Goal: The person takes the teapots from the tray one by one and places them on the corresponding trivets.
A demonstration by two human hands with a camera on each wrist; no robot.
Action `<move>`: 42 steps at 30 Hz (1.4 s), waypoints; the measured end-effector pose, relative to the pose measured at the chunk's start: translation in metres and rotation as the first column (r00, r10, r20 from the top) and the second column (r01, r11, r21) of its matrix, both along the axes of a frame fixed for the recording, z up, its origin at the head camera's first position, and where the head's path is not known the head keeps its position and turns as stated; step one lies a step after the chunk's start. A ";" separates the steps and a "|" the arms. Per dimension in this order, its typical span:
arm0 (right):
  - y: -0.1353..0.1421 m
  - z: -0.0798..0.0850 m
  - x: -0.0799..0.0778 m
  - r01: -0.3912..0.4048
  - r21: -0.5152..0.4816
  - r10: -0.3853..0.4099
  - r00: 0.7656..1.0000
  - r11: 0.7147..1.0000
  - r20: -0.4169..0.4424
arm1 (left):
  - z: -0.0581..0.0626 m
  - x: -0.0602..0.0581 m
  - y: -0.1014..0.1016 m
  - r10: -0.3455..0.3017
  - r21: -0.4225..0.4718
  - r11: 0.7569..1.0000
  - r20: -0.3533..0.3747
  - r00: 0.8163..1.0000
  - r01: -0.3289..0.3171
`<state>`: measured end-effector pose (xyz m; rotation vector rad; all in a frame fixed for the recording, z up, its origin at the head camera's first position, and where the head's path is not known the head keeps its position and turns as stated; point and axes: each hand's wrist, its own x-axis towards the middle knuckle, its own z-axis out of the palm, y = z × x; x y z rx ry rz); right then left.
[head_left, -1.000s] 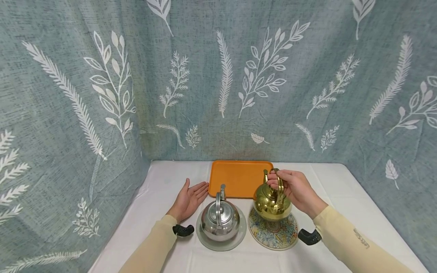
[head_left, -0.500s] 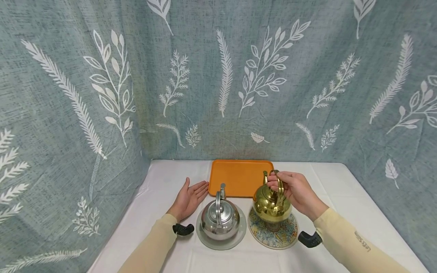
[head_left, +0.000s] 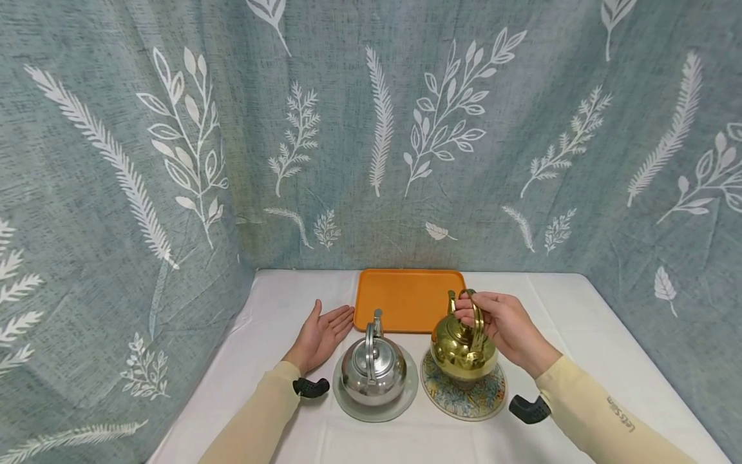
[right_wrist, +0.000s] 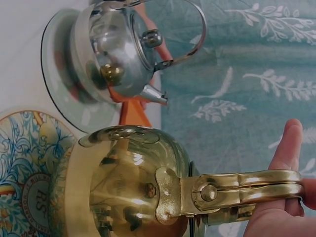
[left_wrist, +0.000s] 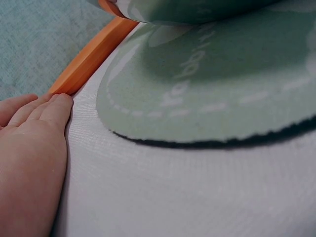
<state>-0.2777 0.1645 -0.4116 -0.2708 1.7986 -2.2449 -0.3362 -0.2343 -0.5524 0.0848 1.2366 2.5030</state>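
Note:
My right hand grips the arched handle of a gold kettle, fingers hooked under it. The kettle hangs upright close over a round patterned mat, its spout toward the back. In the right wrist view the gold kettle overlaps the mat's edge. My left hand lies palm up with straight fingers, holding nothing, fingertips at the left edge of an orange tray. Beside that hand, a silver kettle sits on a round pale green mat.
A white cloth covers the table. Blue-grey curtains with white leaf prints enclose the back and both sides. The orange tray lies behind the two kettles, near the back edge.
My right hand has lowered the gold kettle slightly toward the patterned mat, hiding more of the mat's middle. My left hand and the silver kettle keep their places.

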 end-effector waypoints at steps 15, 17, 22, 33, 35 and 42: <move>0.001 -0.001 0.008 -0.011 -0.009 0.011 1.000 1.000 -0.009 | 0.003 0.000 0.002 0.009 0.019 1.000 0.002 1.000 -0.009; 0.002 -0.001 0.009 -0.008 -0.009 0.008 1.000 1.000 -0.011 | 0.004 -0.001 0.002 0.011 0.025 1.000 0.002 1.000 -0.011; 0.003 -0.002 0.011 0.002 -0.007 -0.002 1.000 1.000 -0.001 | 0.004 -0.001 0.002 0.013 0.033 0.999 0.015 1.000 -0.014; 0.004 -0.005 0.016 -0.001 -0.012 0.001 1.000 1.000 0.016 | 0.001 0.001 0.002 0.014 0.030 0.999 0.014 1.000 -0.015; 0.004 -0.005 0.017 0.000 -0.009 0.000 1.000 1.000 0.016 | 0.001 0.001 0.002 0.014 0.030 0.999 0.016 1.000 -0.014; 0.005 -0.008 0.021 0.006 -0.002 -0.006 1.000 1.000 0.017 | 0.001 0.001 0.002 0.011 0.024 1.000 0.007 1.000 -0.012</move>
